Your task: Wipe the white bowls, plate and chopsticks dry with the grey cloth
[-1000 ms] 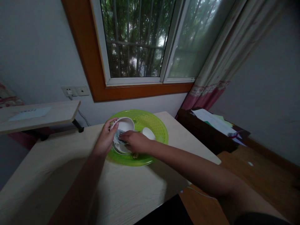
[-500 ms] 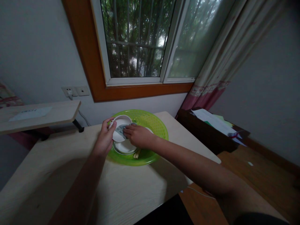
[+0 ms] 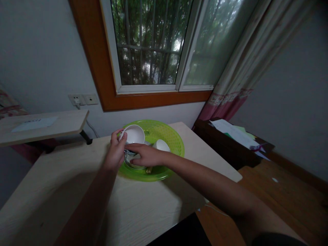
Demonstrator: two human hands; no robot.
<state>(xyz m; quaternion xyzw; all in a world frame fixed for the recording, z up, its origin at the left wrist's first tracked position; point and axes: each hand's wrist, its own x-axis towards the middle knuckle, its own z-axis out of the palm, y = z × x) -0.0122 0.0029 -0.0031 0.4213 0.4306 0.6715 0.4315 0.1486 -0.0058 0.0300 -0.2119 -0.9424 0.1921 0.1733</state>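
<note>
My left hand [image 3: 117, 147] grips a white bowl [image 3: 135, 134] by its left side, thumb over the rim, and tilts it toward me above the green basin [image 3: 177, 147]. Against the bowl's near side, my right hand [image 3: 147, 154] presses a greyish cloth [image 3: 130, 152], which its fingers partly cover. Below the hands lies another white dish [image 3: 136, 165], largely hidden. To the right of my right hand a small white bowl [image 3: 162, 145] rests in the basin. The ends of some wooden chopsticks [image 3: 149, 170] show near the basin's front.
The basin stands on a pale wooden table [image 3: 143, 208] beneath a window [image 3: 151, 44]. At left is a raised shelf [image 3: 64, 123] with a paper on it. A dark cabinet [image 3: 222, 147] with papers [image 3: 233, 132] stands at right, beside the curtain [image 3: 230, 89].
My right hand swept the cloth rightward inside the bowl, then came back left and down to its near rim. My left hand keeps hold of the bowl, whose tilt shifts slightly.
</note>
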